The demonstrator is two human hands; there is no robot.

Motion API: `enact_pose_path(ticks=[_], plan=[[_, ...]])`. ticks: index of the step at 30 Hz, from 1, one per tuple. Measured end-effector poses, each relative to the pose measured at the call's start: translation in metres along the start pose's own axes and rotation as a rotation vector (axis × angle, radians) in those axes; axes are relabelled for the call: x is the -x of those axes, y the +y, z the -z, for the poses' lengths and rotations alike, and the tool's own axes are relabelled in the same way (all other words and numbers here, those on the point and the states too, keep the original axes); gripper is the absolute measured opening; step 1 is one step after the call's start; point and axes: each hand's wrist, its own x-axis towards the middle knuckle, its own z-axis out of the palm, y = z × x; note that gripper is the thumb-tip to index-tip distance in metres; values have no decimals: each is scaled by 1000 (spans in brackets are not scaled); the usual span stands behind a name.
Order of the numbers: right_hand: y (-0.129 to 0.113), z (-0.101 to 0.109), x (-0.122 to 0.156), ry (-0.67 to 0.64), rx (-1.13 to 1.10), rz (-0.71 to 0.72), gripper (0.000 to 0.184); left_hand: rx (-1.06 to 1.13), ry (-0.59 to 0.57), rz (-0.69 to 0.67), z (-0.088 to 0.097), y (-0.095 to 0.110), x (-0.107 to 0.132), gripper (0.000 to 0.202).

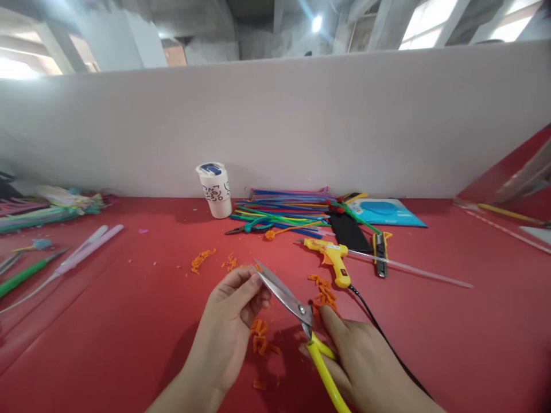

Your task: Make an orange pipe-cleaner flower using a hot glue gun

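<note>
Yellow handles, steel blades: the scissors [297, 321] sit near the front edge of the red table [451, 344], and the right hand [365, 367] is wrapped round the handles, fingers closed on them low down by the pivot. Blades look shut or nearly so, tips pointing far and left. The left hand [232, 327] comes in beside the tips, fingers pinched together right at the blade end; something small and orange may be between them, but I cannot tell what. Cut orange bits [260, 338] lie scattered just under the blades, with more crumbs [200, 261] farther out to the left.

By my reckoning those scissors are stiff and fairly weighty at the blade end, smooth plastic on the grips, so the handle loops are the place to hold, never the sharp edges. The orange scraps look light and soft, likely to skitter away; a fingertip pinch suits them.

Farther back, a yellow glue gun [333, 261] lies right of centre with its black cord trailing toward the near side. Beyond it, a heap of coloured sticks [284, 209], and a white cup [215, 189] against the partition.
</note>
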Motion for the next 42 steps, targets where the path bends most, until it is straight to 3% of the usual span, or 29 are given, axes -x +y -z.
enact_pose_path(ticks=[23, 31, 34, 36, 39, 42], plan=[[-4, -4, 2, 32, -39, 30, 31, 49, 1, -15, -1, -1, 0, 4], [-1, -4, 2, -26, -86, -46, 25, 16, 16, -14, -1, 1, -1, 2], [-1, 1, -2, -58, -252, -180, 28, 18, 13, 12, -2, 1, -1, 3], [-3, 5, -7, -95, -518, -298, 31, -1, -19, 78, -2, 0, 0, 5], [-8, 10, -15, -142, -976, -480, 29, -67, -137, 221, -2, -5, 4, 6], [-13, 12, -21, -115, -1254, -565, 31, -142, -278, 337, -3, -10, 8, 7]])
